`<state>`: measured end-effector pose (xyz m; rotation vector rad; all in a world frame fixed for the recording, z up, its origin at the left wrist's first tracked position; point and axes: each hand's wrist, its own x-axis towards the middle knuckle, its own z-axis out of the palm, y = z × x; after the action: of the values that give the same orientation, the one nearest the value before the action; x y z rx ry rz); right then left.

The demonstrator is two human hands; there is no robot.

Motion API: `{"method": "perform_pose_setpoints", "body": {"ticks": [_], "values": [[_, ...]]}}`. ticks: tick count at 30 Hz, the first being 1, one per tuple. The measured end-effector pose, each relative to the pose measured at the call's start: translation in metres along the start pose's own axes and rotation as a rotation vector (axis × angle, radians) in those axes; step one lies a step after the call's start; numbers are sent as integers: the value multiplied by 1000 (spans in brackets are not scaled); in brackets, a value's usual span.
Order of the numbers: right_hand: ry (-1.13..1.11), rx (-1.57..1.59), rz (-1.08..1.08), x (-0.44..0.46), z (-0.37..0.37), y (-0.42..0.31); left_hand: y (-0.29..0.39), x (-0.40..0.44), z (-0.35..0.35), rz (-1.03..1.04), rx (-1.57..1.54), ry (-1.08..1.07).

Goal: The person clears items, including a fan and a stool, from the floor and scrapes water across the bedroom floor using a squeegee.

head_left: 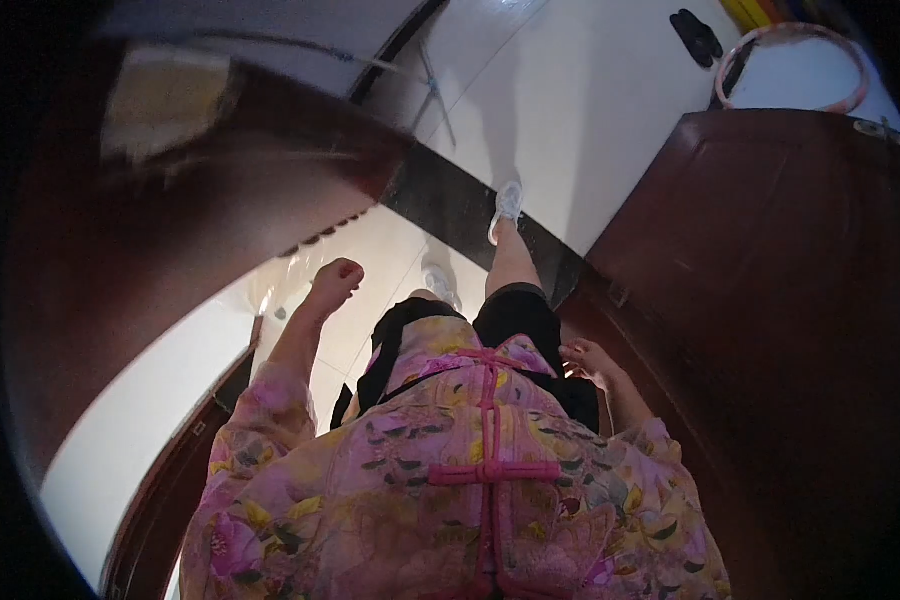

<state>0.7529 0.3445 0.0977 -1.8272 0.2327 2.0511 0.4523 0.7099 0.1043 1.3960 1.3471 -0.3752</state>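
Note:
My left hand (339,283) hangs out ahead of my body on the left, its fingers curled in, and I see nothing in it. Beside my hip, my right hand (588,360) is close to the black shorts (522,322), fingers loosely apart and holding nothing. I wear a pink floral top (450,440) with pink knotted fastenings. One white shoe (508,205) is forward on the dark threshold strip (450,190); the other shoe (438,285) is behind it on pale tiles.
Dark red-brown doors stand on both sides, a left door (200,220) and a right door (770,230). Beyond the threshold, a pink hoop (858,90) is at the upper right, near dark slippers (696,38). A thin stand-like object (430,85) is at the upper left.

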Motion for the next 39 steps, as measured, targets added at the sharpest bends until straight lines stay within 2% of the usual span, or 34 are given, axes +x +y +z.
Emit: {"method": "perform_pose_setpoints", "body": {"ticks": [4, 7, 10, 12, 14, 16, 18, 20, 22, 23, 26, 29, 32, 35, 39], "values": [[87, 67, -58, 12, -59, -22, 78, 34, 3, 139, 54, -7], [174, 41, -14, 3, -88, -68, 141, 58, -5, 326, 274, 174], [275, 61, -92, -2, -108, -109, 217, 83, -23, 478, 485, 514], [265, 89, -142, 1, -118, -133, 268, 106, -41, 518, 604, 727], [259, 146, -169, 1, -125, -162, 313, 133, -66, 445, 747, 815], [286, 165, -187, -7, -126, -195, 341, 180, -104, 64, 898, 618], [305, 237, -184, -9, -135, -213, 358, 206, -143, -194, 1093, 410], [331, 290, -184, -14, -144, -218, 362, 216, -185, -232, 1258, 415], [370, 336, -160, -18, -151, -218, 359, 220, -225, -438, 1338, 325], [393, 355, -123, -23, -152, -214, 318, 251, -262, -551, 1317, 308], [439, 382, -33, -32, -154, -203, 262, 235, -310, -321, 1424, 211], [413, 386, 12, -31, -161, -203, 245, 234, -328, -158, 1485, 186], [421, 368, 7, -25, -176, -214, 329, 202, -295, -13, 1472, 187], [383, 426, -10, -21, -203, -248, 416, 177, -278, -39, 1485, 286], [377, 438, -21, -9, -257, -292, 514, 173, -245, -130, 1370, 250]]}}
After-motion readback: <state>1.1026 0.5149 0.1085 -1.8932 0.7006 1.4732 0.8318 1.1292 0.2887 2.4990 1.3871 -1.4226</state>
